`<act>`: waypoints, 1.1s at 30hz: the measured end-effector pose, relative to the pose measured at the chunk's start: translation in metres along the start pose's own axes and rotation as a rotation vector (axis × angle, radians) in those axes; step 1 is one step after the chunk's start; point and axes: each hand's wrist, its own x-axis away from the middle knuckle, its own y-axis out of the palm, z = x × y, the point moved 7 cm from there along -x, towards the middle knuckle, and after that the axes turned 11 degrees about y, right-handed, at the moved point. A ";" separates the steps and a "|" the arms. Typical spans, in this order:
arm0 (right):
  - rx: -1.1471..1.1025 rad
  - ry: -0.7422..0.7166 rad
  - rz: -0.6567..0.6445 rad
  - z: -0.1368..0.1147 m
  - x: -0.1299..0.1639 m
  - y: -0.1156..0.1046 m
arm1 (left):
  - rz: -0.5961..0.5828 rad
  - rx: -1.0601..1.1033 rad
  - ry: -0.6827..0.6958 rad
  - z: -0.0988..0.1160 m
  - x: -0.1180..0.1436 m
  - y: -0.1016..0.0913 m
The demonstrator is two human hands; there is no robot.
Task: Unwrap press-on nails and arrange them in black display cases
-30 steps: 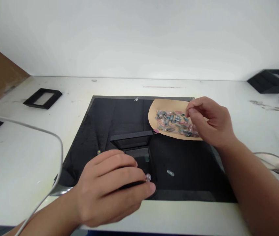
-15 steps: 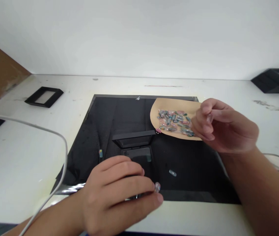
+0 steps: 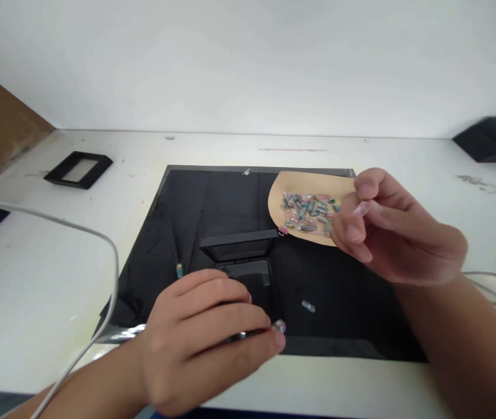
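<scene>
**Fingers pinch two small pieces above the black mat**

Fingers [image 3: 364, 192] of the right hand [image 3: 399, 235] are pressed together round a small pale translucent piece [image 3: 360, 209], held in the air just in front of the tan sheet. Those of the left hand [image 3: 206, 340] curl over the near edge of the mat, thumb and forefinger closed on a small clear bead-like piece [image 3: 279, 326] at their tips.

Under everything lies the white tabletop [image 3: 56, 279], with a large square black mat [image 3: 339, 291] spread on its middle. A white cable [image 3: 99, 244] arcs over the left side of the tabletop. On the mat's centre sits a small black box with an open lid [image 3: 240, 256], partly hidden by the left hand. A tan rounded paper sheet [image 3: 283, 186] rests on the mat's far right corner and carries a heap of small coloured capsule-shaped pieces [image 3: 307, 210]. A flat black rectangular frame [image 3: 77, 169] lies well apart at the far left. One loose clear piece [image 3: 308, 306] lies on the mat to the right of the box, and another small piece [image 3: 179, 270] lies left of it.
</scene>
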 end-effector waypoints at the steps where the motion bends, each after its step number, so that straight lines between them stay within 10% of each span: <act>1: 0.008 0.005 -0.003 0.000 0.001 0.001 | -0.014 -0.014 -0.002 -0.001 0.000 0.000; 15: 0.076 0.068 -0.201 0.015 0.007 0.015 | -0.342 -0.333 -0.056 -0.010 0.025 0.018; 33: 0.183 0.149 -0.279 0.032 0.009 0.032 | -0.483 -0.278 -0.134 -0.018 0.032 0.022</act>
